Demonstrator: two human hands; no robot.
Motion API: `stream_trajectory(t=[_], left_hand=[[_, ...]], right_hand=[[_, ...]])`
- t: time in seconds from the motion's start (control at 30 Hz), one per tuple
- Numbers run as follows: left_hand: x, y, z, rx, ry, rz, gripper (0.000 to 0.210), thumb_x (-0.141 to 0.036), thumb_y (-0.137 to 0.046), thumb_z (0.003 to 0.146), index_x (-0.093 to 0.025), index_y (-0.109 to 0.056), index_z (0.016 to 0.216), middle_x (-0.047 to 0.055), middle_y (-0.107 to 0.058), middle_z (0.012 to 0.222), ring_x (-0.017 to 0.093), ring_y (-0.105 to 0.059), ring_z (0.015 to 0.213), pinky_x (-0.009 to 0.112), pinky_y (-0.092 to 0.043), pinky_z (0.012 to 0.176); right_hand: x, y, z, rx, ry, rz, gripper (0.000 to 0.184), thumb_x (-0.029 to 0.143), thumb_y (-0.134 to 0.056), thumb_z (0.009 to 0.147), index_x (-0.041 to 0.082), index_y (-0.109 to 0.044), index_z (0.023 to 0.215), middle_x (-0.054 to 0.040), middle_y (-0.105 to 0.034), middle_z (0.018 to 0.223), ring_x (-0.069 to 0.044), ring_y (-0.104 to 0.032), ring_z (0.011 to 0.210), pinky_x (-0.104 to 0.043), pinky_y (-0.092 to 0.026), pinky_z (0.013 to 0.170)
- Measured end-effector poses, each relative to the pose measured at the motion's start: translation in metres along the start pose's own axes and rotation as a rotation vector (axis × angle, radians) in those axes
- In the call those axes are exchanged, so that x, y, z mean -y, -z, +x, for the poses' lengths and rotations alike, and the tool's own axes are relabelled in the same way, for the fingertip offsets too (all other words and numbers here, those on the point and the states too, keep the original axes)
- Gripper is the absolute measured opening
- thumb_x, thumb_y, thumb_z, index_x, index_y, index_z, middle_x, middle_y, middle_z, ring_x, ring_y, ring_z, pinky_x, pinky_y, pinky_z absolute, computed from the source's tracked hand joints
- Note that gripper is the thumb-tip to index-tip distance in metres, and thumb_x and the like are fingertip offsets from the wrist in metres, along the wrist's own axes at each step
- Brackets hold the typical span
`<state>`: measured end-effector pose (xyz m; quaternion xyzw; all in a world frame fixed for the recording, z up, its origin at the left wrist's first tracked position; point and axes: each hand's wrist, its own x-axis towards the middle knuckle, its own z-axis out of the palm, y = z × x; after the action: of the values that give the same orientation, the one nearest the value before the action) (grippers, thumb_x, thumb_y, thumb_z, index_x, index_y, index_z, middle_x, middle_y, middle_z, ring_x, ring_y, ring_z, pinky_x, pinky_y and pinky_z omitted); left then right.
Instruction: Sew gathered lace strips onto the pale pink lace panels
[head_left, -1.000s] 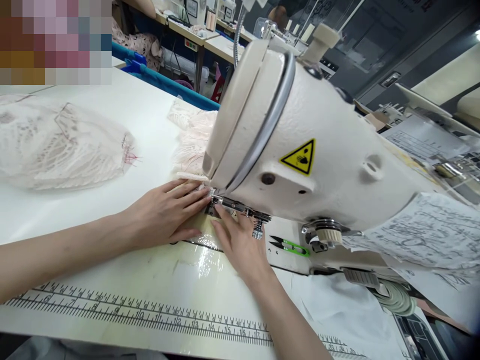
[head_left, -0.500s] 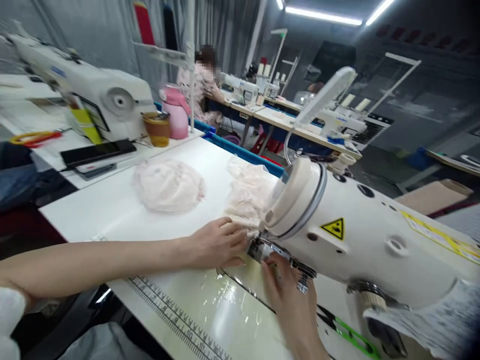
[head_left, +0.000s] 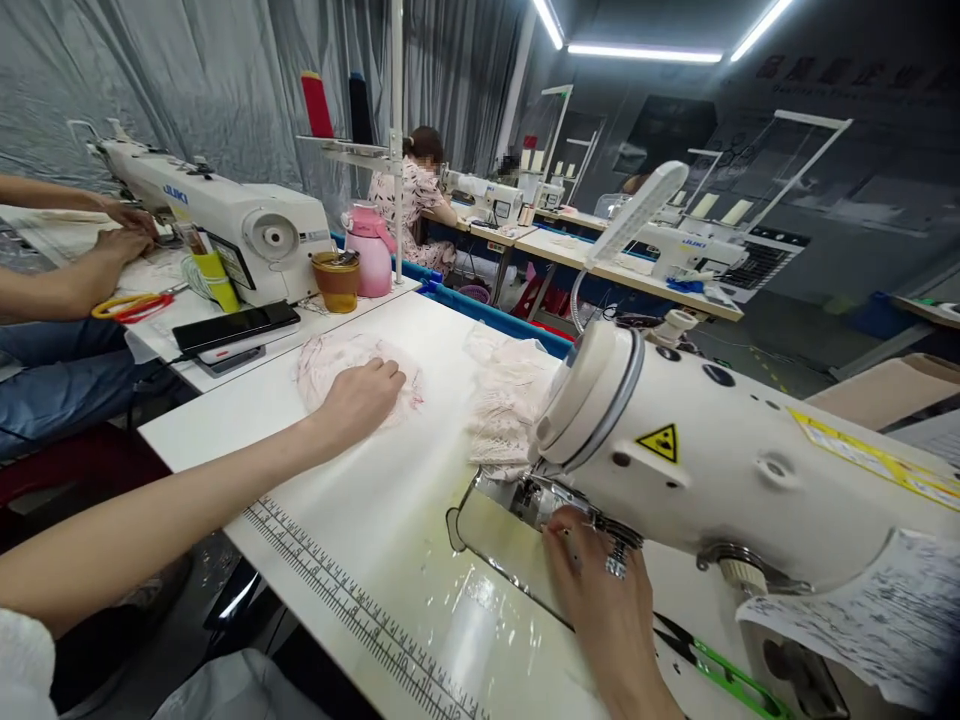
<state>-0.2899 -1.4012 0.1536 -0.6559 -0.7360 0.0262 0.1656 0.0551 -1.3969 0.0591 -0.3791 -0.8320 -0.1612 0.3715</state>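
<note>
My left hand (head_left: 360,397) rests on a round pile of sheer pale pink fabric (head_left: 319,360), its fingers curled down and gripping the top of it. My right hand (head_left: 600,590) is at the needle area of a white sewing machine (head_left: 720,470). Its thumb and fingers are bent together beside the presser foot (head_left: 536,497); the machine's metal parts hide the fingertips and anything between them. Behind the presser foot lies a gathered piece of pale pink lace fabric (head_left: 506,405).
Green-handled thread snips (head_left: 739,680) lie right of my right hand. A printed ruler (head_left: 360,605) runs along the table's front edge. To the left are a phone (head_left: 236,330), an amber cup (head_left: 335,282), a pink flask (head_left: 369,250), orange-handled scissors (head_left: 135,306) and a co-worker's hands (head_left: 127,235).
My left hand has moved from beside the presser foot, leftward and away from me, onto the round fabric pile. My right hand stays by the needle. The view has shifted slightly left.
</note>
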Motion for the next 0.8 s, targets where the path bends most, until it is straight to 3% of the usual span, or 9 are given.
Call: stream_trajectory(t=[0.13,0.27,0.37,0.53,0.67,0.8], left_hand=[[-0.001,0.005,0.002,0.017,0.032,-0.021,0.025,-0.017,-0.045,0.104,-0.013,-0.07,0.103,0.011,-0.071,0.108,0.027,-0.067,0.108,0.036,-0.055,0.076],[-0.003,0.004,0.002,0.018,0.02,-0.043,0.02,-0.023,-0.053,0.102,-0.013,-0.071,0.103,0.013,-0.071,0.112,0.029,-0.066,0.111,0.036,-0.055,0.076],[-0.004,0.003,0.0,0.014,0.027,-0.071,0.017,-0.015,-0.054,0.1,-0.012,-0.071,0.099,0.011,-0.072,0.108,0.027,-0.067,0.106,0.037,-0.056,0.078],[0.002,0.011,0.0,-0.025,0.066,-0.203,0.016,-0.025,-0.06,0.1,-0.015,-0.07,0.094,0.007,-0.073,0.105,0.022,-0.068,0.098,0.038,-0.056,0.082],[0.016,0.017,0.001,-0.073,0.097,-0.372,0.022,-0.026,-0.054,0.094,-0.018,-0.073,0.086,0.005,-0.077,0.097,0.022,-0.069,0.083,0.033,-0.05,0.07],[0.036,0.022,-0.001,-0.175,0.121,-0.547,0.027,-0.038,-0.057,0.091,-0.018,-0.072,0.082,-0.003,-0.075,0.079,0.016,-0.067,0.077,0.026,-0.051,0.072]], right_hand=[[-0.002,-0.003,0.001,-0.073,0.04,-0.044,0.036,0.024,-0.042,0.111,0.019,-0.07,0.088,-0.0028,-0.074,0.073,-0.019,-0.065,0.062,-0.034,-0.044,0.076],[-0.002,-0.002,0.003,-0.106,0.049,-0.071,0.038,0.023,-0.042,0.11,0.018,-0.071,0.086,-0.0034,-0.07,0.068,-0.021,-0.064,0.066,-0.034,-0.044,0.075],[-0.001,0.0,0.004,-0.075,0.026,-0.055,0.04,0.028,-0.043,0.111,0.019,-0.07,0.083,-0.0034,-0.068,0.065,-0.021,-0.061,0.064,-0.034,-0.042,0.072],[0.002,0.001,0.0,0.023,-0.018,-0.036,0.031,0.026,-0.047,0.108,0.02,-0.073,0.093,-0.0026,-0.07,0.069,-0.02,-0.062,0.065,-0.034,-0.041,0.073],[0.004,0.002,-0.002,0.077,-0.048,-0.04,0.029,0.027,-0.046,0.109,0.021,-0.073,0.099,-0.0031,-0.074,0.077,-0.021,-0.064,0.07,-0.036,-0.04,0.077],[0.007,0.004,-0.002,0.107,-0.063,-0.025,0.033,0.028,-0.042,0.111,0.021,-0.073,0.101,-0.002,-0.074,0.076,-0.021,-0.063,0.07,-0.036,-0.039,0.079]])
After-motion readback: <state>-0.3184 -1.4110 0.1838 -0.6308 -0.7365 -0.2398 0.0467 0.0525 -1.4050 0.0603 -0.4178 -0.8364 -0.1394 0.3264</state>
